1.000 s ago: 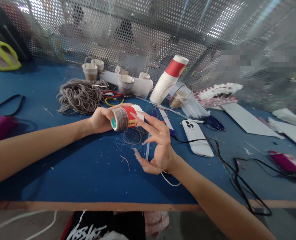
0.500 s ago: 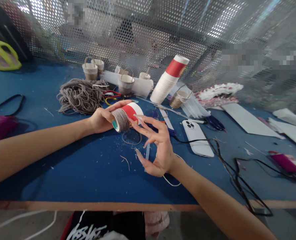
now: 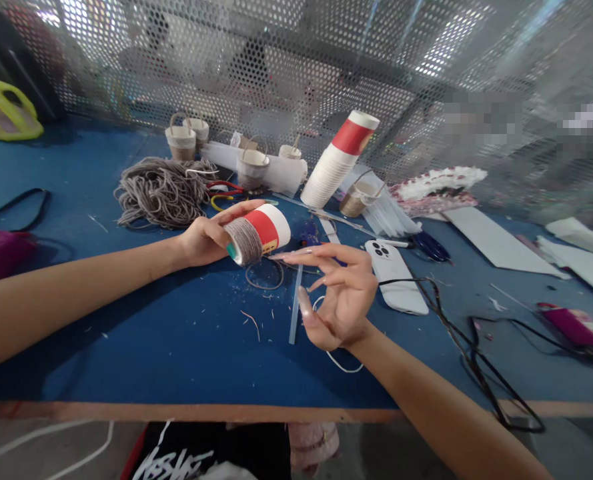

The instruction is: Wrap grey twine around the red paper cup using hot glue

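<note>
A red and white paper cup (image 3: 270, 227) lies tilted on its side in my left hand (image 3: 203, 239), which is closed around its base end. Grey cord (image 3: 245, 240) is wound in rows round the lower part of the cup. My right hand (image 3: 339, 293) is to the right of the cup, fingers stretched out and thumb apart, with the fingertips near the cup's underside. A loop of grey cord (image 3: 265, 287) hangs or lies below the cup. Beside my right thumb lies a translucent glue stick (image 3: 295, 313) on the blue table (image 3: 166, 347).
Behind my left hand sits a heap of grey cord (image 3: 161, 190) and red-handled pliers (image 3: 226, 187). Farther back stand a leaning stack of paper cups (image 3: 333, 160) and several cord-wrapped cups with handles (image 3: 253, 167). To the right are a white phone (image 3: 396, 277) and black cable (image 3: 446, 320).
My right hand has moved right, away from the cup, and its fingers have straightened. The cup and my left hand have barely shifted. More of the glue stick shows.
</note>
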`<action>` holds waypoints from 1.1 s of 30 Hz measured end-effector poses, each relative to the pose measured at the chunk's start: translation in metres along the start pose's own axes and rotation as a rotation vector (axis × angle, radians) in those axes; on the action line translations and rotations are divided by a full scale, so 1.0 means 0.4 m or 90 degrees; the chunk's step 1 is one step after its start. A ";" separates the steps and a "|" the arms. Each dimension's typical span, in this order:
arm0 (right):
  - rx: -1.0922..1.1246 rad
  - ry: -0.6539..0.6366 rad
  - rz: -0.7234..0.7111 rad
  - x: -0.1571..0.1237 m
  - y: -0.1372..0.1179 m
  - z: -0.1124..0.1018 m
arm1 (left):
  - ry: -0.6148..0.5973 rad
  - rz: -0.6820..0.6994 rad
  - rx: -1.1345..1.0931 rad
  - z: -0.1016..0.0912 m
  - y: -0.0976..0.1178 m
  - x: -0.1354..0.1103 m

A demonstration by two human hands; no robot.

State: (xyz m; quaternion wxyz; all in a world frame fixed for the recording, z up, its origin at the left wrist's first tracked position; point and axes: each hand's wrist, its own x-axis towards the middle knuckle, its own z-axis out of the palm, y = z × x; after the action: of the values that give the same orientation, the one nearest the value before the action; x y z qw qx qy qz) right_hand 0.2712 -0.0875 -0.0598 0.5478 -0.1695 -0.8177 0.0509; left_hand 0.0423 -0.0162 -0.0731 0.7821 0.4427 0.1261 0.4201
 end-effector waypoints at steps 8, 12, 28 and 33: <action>0.079 -0.134 0.060 0.010 -0.002 0.009 | -0.016 0.008 0.054 0.005 -0.005 0.001; 0.123 -0.138 0.086 0.006 -0.007 0.009 | -0.006 0.004 0.049 0.007 -0.004 0.001; 0.068 -0.131 0.056 0.010 -0.004 -0.006 | 0.051 0.027 0.041 0.003 0.000 -0.001; 0.023 -0.125 0.011 0.005 0.002 -0.012 | 0.080 0.031 0.015 0.005 0.006 0.002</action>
State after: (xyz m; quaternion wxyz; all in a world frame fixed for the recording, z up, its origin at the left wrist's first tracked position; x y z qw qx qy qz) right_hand 0.2749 -0.0867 -0.0563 0.4676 -0.1612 -0.8648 0.0868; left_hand 0.0427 -0.0162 -0.0698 0.7569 0.4276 0.1689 0.4644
